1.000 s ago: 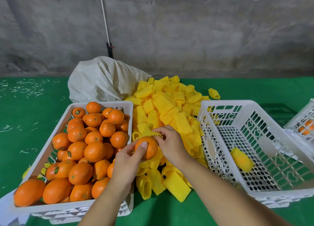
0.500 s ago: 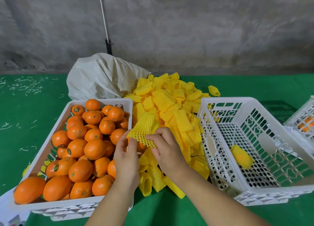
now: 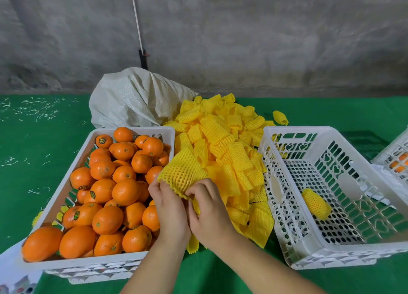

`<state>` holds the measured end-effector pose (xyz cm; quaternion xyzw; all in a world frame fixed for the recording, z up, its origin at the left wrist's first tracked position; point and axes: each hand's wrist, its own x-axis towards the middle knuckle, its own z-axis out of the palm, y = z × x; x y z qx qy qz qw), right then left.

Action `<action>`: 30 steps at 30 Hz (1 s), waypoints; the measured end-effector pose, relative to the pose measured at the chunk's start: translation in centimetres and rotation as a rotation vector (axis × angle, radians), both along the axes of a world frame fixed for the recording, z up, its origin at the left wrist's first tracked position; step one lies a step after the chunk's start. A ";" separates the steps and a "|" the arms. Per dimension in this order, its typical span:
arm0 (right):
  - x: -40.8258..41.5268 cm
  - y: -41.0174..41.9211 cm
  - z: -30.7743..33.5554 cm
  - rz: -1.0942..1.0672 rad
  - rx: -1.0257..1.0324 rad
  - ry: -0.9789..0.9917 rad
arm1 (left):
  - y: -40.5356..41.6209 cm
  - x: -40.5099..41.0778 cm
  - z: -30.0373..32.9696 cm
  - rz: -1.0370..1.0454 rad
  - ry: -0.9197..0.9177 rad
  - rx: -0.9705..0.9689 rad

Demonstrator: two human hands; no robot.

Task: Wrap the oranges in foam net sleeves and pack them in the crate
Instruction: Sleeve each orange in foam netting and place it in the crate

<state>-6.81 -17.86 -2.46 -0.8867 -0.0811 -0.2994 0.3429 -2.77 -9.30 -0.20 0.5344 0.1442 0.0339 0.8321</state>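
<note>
While small round stickers can be seen on several of the oranges (image 3: 106, 190), their print is too small to be read. A green-covered desk (image 3: 33, 143) is set before a rough grey concrete wall (image 3: 242, 39), and pale shreds are scattered over its far left part. Three white plastic crates are in view. The left crate (image 3: 130, 263) is heaped with bare oranges, too many to be counted surely. The right crate (image 3: 326, 257) is occupied by a single wrapped orange (image 3: 316, 203), laid on its perforated floor. A third crate (image 3: 395, 152) is cut off by the right edge, with orange fruit seen through its slots. Between the two near crates a large pile of yellow foam net sleeves (image 3: 223, 143) is spread, and a white woven sack (image 3: 136, 99) is slumped behind it. One foam net sleeve (image 3: 182, 175) is held up over the near edge of the pile: its lower rim is pinched by the curled fingers of the left hand (image 3: 171, 209) and of the right hand (image 3: 209, 214). The mesh is stretched, and orange colour is glimpsed through it.
</note>
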 end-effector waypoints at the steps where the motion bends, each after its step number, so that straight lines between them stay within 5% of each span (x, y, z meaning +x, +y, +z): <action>1: 0.1 -0.2 0.1 -0.008 0.019 0.022 | 0.1 -0.1 0.0 -0.025 0.028 -0.027; 8: 1.4 -2.2 2.6 -0.058 0.266 0.107 | 0.5 -0.5 0.8 -0.269 -0.057 -0.180; 17: 1.5 -4.5 4.8 -0.098 0.297 0.081 | 2.6 1.2 1.5 -0.149 -0.556 0.621; 24: 1.9 -3.2 5.7 -0.051 0.648 0.155 | 2.0 -0.1 1.8 -0.122 -0.800 0.823; 27: 1.9 -2.9 6.1 -0.025 0.733 0.154 | 1.7 -0.5 2.2 -0.168 -0.771 0.691; 30: 1.4 -2.9 6.7 0.007 0.682 0.160 | 1.2 -0.6 4.1 -0.313 -0.264 0.117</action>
